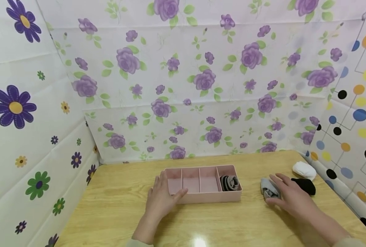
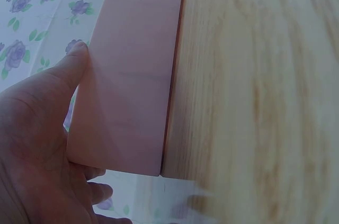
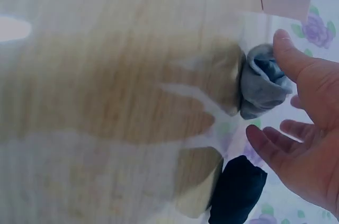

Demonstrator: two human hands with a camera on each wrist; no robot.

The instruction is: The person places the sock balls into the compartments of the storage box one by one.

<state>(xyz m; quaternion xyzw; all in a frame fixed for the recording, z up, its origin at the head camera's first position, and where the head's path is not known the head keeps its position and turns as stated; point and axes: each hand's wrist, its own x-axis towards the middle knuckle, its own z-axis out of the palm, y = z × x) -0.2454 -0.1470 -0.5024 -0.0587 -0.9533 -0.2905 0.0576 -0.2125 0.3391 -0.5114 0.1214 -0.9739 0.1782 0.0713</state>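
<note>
A pink box (image 1: 210, 197) with several compartments stands on the wooden table; its rightmost compartment holds a rolled black-and-grey striped sock (image 1: 229, 183). At the box's left end rests my left hand (image 1: 161, 199), thumb over the front rim; the left wrist view shows the hand (image 2: 42, 123) against the box's wall (image 2: 127, 86). My right hand (image 1: 294, 200) is at a rolled grey sock (image 1: 269, 188), thumb and fingers apart around it. In the right wrist view the thumb of the hand (image 3: 312, 128) is at the grey sock (image 3: 260, 83), fingers spread.
Just right of the grey sock, a black rolled item (image 1: 305, 186) lies partly behind my right hand, with a white one (image 1: 304, 170) behind it. Flowered cloth (image 1: 201, 85) hangs along the table's back edge, and patterned cloths stand at both sides.
</note>
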